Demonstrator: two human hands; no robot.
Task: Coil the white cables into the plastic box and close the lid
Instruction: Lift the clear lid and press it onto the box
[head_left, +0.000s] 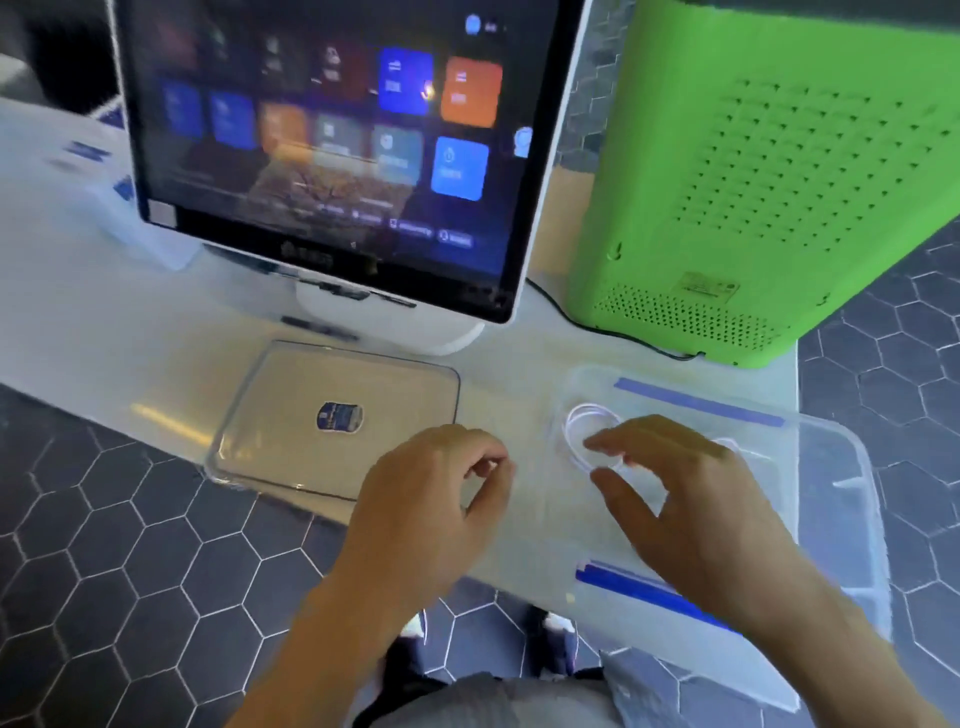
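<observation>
Fingers on my right hand (691, 499) are spread and relaxed over the box (852, 467), grasping nothing; the thumb and forefinger hover just above the cable (574, 434), and I cannot tell whether they touch it. My left hand (436, 499) hangs beside the box with its fingers loosely curled, holding nothing. The cable lies coiled in a white loop at the box's left end, partly hidden under my right hand. The box is clear plastic with blue strips along its near and far edges, sitting on the table (104, 322) at its right end. The lid (291, 415) lies flat on the table to the left, apart from the box, a blue sticker (340, 417) at its middle. Behind them stand a lit screen (332, 135) and a green case (779, 171).
</observation>
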